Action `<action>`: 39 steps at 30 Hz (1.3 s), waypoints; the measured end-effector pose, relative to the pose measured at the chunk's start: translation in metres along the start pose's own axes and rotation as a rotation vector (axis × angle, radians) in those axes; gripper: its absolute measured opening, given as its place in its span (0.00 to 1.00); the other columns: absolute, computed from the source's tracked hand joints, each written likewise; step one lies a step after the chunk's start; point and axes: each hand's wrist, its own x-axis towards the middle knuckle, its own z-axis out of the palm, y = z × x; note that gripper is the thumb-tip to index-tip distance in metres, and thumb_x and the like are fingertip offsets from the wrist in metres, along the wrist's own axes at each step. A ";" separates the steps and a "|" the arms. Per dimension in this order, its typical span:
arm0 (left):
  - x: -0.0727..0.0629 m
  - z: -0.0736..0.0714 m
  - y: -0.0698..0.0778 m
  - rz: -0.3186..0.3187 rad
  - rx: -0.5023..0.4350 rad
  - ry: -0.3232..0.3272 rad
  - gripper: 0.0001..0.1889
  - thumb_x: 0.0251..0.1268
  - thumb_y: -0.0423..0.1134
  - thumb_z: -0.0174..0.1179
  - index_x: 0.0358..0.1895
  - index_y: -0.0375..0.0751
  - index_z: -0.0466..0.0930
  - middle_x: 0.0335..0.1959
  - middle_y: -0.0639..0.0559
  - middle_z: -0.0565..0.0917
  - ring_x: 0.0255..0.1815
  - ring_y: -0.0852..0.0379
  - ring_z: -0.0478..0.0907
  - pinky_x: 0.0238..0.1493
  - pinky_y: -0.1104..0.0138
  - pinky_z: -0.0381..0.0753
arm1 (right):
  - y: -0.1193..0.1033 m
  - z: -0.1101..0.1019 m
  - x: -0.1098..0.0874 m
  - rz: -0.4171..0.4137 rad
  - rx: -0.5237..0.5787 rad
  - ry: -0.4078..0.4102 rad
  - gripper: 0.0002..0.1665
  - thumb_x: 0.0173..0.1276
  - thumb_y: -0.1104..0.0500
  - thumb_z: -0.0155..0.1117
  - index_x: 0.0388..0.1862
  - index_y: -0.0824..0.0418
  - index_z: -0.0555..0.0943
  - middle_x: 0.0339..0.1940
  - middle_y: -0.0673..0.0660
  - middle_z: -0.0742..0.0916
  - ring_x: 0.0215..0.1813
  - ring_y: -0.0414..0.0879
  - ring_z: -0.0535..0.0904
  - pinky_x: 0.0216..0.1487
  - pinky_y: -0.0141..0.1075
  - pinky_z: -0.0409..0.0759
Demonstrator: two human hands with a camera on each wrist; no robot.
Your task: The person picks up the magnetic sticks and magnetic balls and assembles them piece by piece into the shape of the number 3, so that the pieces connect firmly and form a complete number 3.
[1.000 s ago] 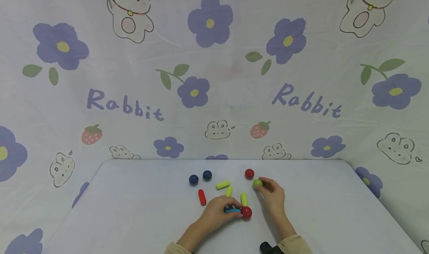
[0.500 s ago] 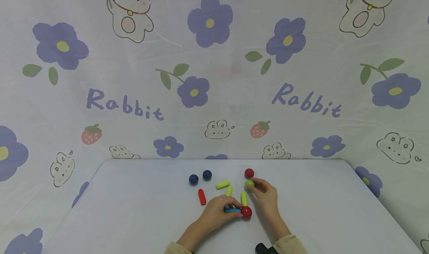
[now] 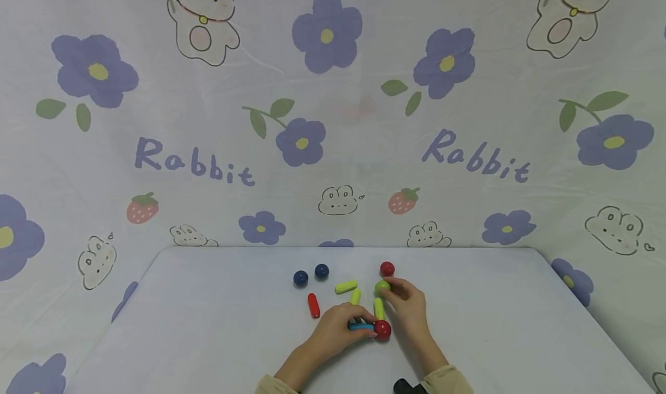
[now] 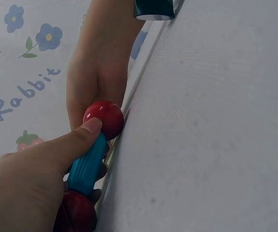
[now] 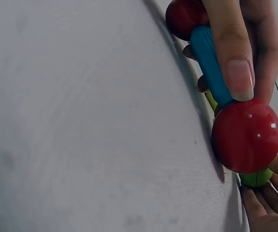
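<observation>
My left hand point(image 3: 335, 326) grips a ribbed blue rod point(image 4: 87, 166) between thumb and fingers. A red ball point(image 3: 382, 330) sits at the rod's right end, and a second red ball point(image 4: 76, 212) shows at its other end in the left wrist view. From the right-hand red ball a yellow-green rod point(image 3: 378, 308) extends away toward the back. My right hand point(image 3: 409, 304) pinches a green ball point(image 3: 382, 288) at the far end of that rod. The left wrist view mostly hides this ball behind the red one and the hand.
On the white table point(image 3: 208, 324) a loose red ball point(image 3: 387, 268) lies just behind the green one. Two dark blue balls point(image 3: 311, 275), a red rod point(image 3: 314, 305) and two yellow-green rods point(image 3: 346, 287) lie to the left. A patterned cloth point(image 3: 364, 151) hangs behind.
My right hand has moved left with the green ball, bringing it to the far end of the yellow-green rod. The left hand has stayed in place.
</observation>
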 end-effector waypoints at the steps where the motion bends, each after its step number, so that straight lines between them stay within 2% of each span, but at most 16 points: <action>1: 0.000 0.000 0.000 0.000 -0.001 -0.001 0.13 0.48 0.52 0.64 0.39 0.60 0.81 0.33 0.72 0.77 0.34 0.70 0.71 0.37 0.75 0.72 | 0.000 0.000 0.000 0.001 0.004 -0.002 0.18 0.55 0.66 0.66 0.46 0.67 0.79 0.45 0.60 0.82 0.48 0.49 0.77 0.45 0.33 0.74; 21: 0.000 0.001 -0.002 0.002 -0.002 -0.005 0.12 0.49 0.53 0.63 0.39 0.61 0.80 0.33 0.73 0.77 0.32 0.71 0.71 0.35 0.75 0.72 | -0.005 0.004 -0.005 0.018 -0.030 -0.045 0.18 0.55 0.65 0.66 0.47 0.65 0.79 0.45 0.58 0.82 0.49 0.50 0.76 0.47 0.36 0.74; 31: 0.000 0.001 -0.001 0.016 -0.004 0.005 0.12 0.49 0.52 0.63 0.39 0.61 0.80 0.33 0.73 0.77 0.33 0.71 0.71 0.35 0.75 0.72 | -0.006 0.004 -0.005 -0.002 -0.021 -0.052 0.18 0.55 0.66 0.66 0.47 0.66 0.79 0.44 0.58 0.82 0.49 0.50 0.76 0.46 0.35 0.74; 39: 0.000 0.001 -0.002 0.025 0.003 0.002 0.12 0.49 0.53 0.63 0.39 0.61 0.80 0.33 0.74 0.76 0.33 0.71 0.71 0.35 0.76 0.71 | -0.007 0.005 -0.006 0.021 -0.037 -0.047 0.18 0.56 0.66 0.65 0.47 0.65 0.78 0.45 0.58 0.82 0.49 0.50 0.76 0.47 0.36 0.74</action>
